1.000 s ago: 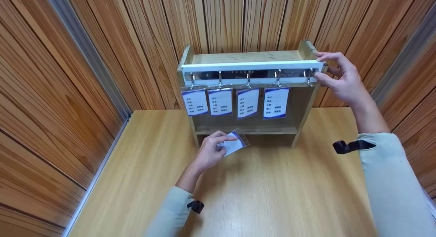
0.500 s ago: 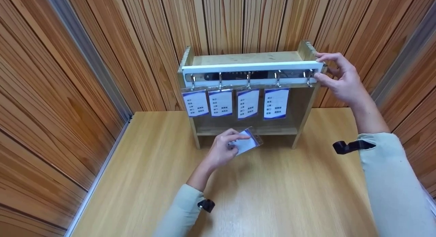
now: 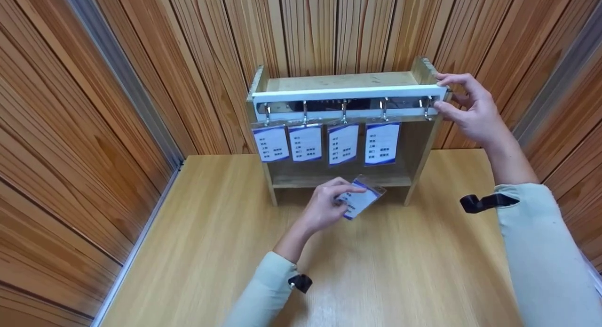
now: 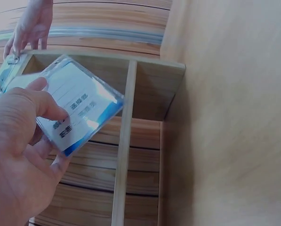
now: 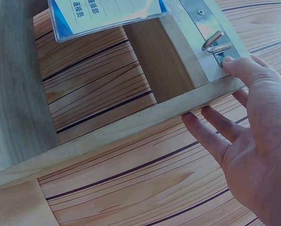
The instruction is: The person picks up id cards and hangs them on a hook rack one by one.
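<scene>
My left hand (image 3: 324, 207) pinches a badge card in a clear sleeve (image 4: 79, 108) between thumb and fingers. It holds the badge tilted, in front of the wooden rack's lower shelf. A white-framed strip with metal hooks (image 3: 324, 92) runs along the top front of the wooden rack (image 3: 341, 180). Several badges (image 3: 381, 143) hang from its hooks, and the rightmost hook (image 5: 218, 44) bears none. At that end my right hand (image 3: 477, 108) grips the rack's corner, thumb on the strip beside the hook and fingers around the side board (image 5: 107, 127).
The rack stands on a wooden table (image 3: 390, 266) near the back. Wood-panelled walls (image 3: 202, 59) rise behind and to both sides. A metal strip (image 3: 136, 247) follows the table's left edge. Black straps (image 3: 487, 202) hang from both sleeves.
My left hand has moved to the right with the badge, and the badge has turned to show more of its printed face. My right hand keeps its grip at the rack's corner.
</scene>
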Tool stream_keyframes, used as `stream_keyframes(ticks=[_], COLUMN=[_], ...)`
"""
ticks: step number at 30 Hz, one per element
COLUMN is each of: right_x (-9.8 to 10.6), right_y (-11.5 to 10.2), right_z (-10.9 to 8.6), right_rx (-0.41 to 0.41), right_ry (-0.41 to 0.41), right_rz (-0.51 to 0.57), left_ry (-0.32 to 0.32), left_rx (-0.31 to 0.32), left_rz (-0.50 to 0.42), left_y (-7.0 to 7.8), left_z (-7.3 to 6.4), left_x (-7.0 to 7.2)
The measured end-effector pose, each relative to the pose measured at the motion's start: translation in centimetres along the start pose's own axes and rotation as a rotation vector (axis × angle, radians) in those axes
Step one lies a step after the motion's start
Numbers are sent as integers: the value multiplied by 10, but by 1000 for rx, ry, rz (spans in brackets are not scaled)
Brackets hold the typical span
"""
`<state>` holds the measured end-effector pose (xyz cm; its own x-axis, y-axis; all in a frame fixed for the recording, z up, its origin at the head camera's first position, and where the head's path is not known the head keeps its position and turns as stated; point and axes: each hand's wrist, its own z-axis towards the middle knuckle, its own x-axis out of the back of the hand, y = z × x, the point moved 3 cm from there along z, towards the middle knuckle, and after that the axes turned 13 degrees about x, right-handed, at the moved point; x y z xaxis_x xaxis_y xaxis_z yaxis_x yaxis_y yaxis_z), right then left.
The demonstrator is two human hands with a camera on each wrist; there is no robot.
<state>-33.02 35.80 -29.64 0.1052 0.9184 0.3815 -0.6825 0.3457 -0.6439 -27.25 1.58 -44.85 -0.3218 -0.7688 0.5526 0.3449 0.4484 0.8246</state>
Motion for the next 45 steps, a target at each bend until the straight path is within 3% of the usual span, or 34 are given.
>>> stream_keyframes(ticks=[10, 16, 24, 33, 39, 45], right_x=[0, 2, 1, 0, 0, -1], right_y=[-2, -3, -3, -2, -1, 0], right_z=[0, -1, 0, -2, -1, -2], right_rx=[-26, -43, -41, -48, -56, -54], right_ry=[1, 1, 8, 3, 0, 4], right_rz=[-30, -56, -54, -57, -64, -66], left_ry=[7, -5, 24, 43, 60, 73], left_rx=[-69, -73, -139, -158, -214, -216], left_rz=[25, -18, -22, -55, -94, -97], left_y=[21, 35, 54, 69, 80, 90], left_z=[9, 17, 27, 36, 44, 50], left_x=[-13, -18, -21, -24, -21, -21])
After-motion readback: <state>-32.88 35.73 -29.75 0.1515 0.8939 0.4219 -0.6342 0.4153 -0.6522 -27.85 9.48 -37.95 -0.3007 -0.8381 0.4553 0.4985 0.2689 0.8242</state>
